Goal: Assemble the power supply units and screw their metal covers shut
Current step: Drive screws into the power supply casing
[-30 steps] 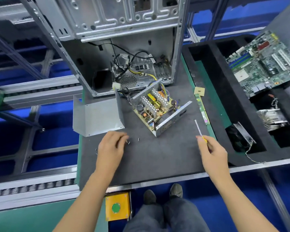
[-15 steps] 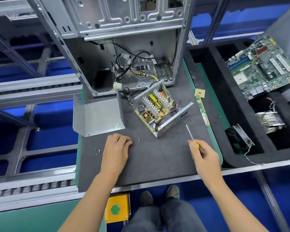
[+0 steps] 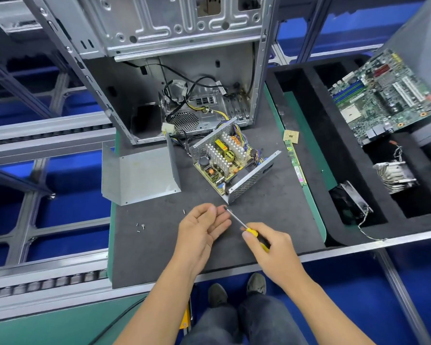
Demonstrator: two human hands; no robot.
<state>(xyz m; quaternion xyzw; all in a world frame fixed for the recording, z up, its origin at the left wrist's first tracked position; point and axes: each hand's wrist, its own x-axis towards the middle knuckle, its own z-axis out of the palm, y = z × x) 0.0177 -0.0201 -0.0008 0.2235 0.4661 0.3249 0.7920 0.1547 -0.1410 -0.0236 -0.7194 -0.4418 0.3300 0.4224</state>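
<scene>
The open power supply unit [image 3: 232, 165] lies on the dark mat [image 3: 159, 245] with its circuit board and heatsinks bare. Its bent metal cover [image 3: 139, 175] lies apart to the left. My right hand [image 3: 271, 250] grips a yellow-handled screwdriver [image 3: 253, 232] whose tip points up-left. My left hand [image 3: 202, 230] is turned palm up just in front of the unit. Its thumb and fingertips pinch a small dark screw [image 3: 225, 208] at the screwdriver's tip. Loose screws [image 3: 139, 226] lie on the mat to the left, and one more screw [image 3: 184, 210] lies near my left thumb.
An open PC case [image 3: 174, 33] stands behind the unit with cables running out. A CPU [image 3: 291, 136] and RAM stick [image 3: 295, 165] lie at the mat's right edge. The black foam tray [image 3: 296, 100] on the right holds a motherboard [image 3: 383, 95], heatsink [image 3: 393, 174] and fan [image 3: 351, 202].
My left hand has lifted off the mat, turned palm up and moved right with a screw. My right hand has swung the screwdriver left until its tip meets the left fingertips.
</scene>
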